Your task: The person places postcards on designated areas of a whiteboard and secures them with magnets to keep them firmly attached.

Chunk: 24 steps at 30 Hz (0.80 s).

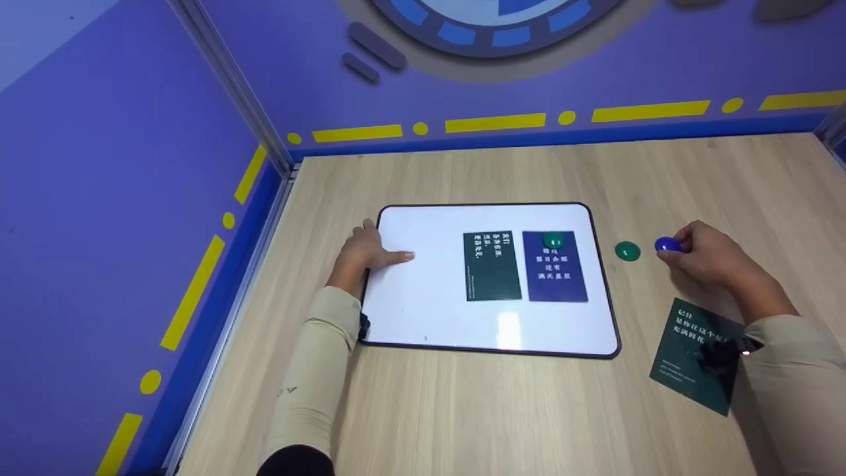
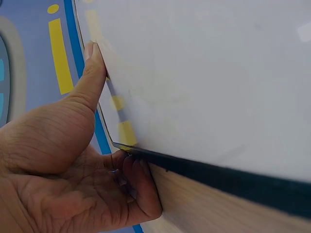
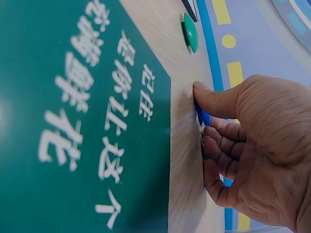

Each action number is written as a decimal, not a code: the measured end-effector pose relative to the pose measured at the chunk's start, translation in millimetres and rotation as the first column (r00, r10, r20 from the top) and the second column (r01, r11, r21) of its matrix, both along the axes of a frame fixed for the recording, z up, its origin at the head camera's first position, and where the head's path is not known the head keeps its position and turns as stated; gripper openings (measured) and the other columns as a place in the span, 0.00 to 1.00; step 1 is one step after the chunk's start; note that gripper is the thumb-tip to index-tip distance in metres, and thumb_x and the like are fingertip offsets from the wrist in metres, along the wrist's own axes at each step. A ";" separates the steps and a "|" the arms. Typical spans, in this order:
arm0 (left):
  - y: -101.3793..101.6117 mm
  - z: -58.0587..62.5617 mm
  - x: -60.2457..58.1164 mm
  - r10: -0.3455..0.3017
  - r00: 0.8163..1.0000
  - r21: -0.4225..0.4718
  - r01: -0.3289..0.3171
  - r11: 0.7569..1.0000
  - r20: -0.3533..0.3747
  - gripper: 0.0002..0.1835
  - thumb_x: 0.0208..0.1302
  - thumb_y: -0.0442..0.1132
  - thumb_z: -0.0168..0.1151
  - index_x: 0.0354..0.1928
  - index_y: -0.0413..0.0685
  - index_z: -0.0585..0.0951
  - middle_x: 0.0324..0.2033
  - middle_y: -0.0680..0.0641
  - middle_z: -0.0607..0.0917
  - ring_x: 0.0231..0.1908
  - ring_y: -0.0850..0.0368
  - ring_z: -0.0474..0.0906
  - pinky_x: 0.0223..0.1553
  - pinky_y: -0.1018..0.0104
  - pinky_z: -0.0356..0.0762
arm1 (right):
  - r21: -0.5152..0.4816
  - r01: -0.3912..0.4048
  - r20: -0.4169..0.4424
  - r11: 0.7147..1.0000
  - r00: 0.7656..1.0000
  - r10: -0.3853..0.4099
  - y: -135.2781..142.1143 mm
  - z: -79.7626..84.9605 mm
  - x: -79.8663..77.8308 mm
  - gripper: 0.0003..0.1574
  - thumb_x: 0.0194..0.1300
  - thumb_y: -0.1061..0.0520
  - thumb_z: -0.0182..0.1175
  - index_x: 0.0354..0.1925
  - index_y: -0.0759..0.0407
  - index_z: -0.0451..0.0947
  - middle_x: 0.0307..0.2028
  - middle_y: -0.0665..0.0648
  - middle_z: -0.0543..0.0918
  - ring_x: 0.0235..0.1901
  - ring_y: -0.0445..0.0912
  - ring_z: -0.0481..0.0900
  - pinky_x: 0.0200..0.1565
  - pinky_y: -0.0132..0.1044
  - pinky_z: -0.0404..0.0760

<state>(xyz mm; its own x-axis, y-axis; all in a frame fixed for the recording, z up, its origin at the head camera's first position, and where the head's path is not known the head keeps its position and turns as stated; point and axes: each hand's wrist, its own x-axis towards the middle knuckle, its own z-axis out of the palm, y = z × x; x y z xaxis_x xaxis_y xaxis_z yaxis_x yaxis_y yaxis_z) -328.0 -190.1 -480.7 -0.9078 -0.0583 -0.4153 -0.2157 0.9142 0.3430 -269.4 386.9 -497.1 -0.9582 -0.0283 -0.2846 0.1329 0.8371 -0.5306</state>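
Note:
A black-rimmed whiteboard (image 1: 429, 284) lies flat on the table. My left hand (image 1: 365, 250) grips its left edge, thumb on the white face and the other fingers curled at the rim (image 2: 204, 171). Between thumb and fingers, my right hand (image 1: 710, 258) pinches a round blue magnet (image 1: 667, 245) at the table surface, right of the board. In the right wrist view, the fingers mostly cover that magnet (image 3: 203, 115). On the board are a dark green card (image 1: 492, 277) and a blue card (image 1: 555, 287), the blue one with a green magnet (image 1: 553, 240) near its top.
Another green magnet (image 1: 627, 250) lies between the board and my right hand. A second green card (image 1: 694, 357) with white writing sits askew on the table under my right wrist. Blue panels (image 1: 132, 198) with yellow marks stand along the table's left and back.

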 end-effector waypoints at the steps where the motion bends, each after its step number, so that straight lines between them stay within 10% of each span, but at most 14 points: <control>1: 0.0 -0.2 0.0 -0.001 1.000 -0.002 0.001 1.000 0.002 0.69 0.61 0.69 0.73 0.85 0.35 0.43 0.80 0.27 0.58 0.80 0.30 0.60 0.80 0.41 0.63 | 0.000 0.000 0.000 1.000 1.000 0.000 0.1 -0.1 0.1 0.42 0.80 0.41 0.58 0.66 0.78 0.62 0.54 0.77 0.73 0.50 0.66 0.75 0.46 0.44 0.80; 24: 0.3 -1.7 -1.2 -0.003 1.000 0.011 0.003 1.000 -0.004 0.70 0.62 0.69 0.73 0.85 0.34 0.41 0.81 0.26 0.56 0.82 0.29 0.57 0.82 0.41 0.61 | -0.013 0.001 0.000 1.000 1.000 -0.001 1.7 -3.6 3.3 0.44 0.81 0.40 0.57 0.68 0.78 0.60 0.57 0.78 0.72 0.54 0.68 0.74 0.55 0.56 0.80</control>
<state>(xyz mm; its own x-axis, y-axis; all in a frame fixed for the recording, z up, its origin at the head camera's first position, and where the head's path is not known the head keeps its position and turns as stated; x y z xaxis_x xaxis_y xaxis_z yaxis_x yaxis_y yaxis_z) -329.2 -189.9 -482.4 -0.9097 -0.0510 -0.4122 -0.2112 0.9113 0.3535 -266.2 388.7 -500.7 -0.9582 -0.0309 -0.2843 0.1338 0.8302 -0.5411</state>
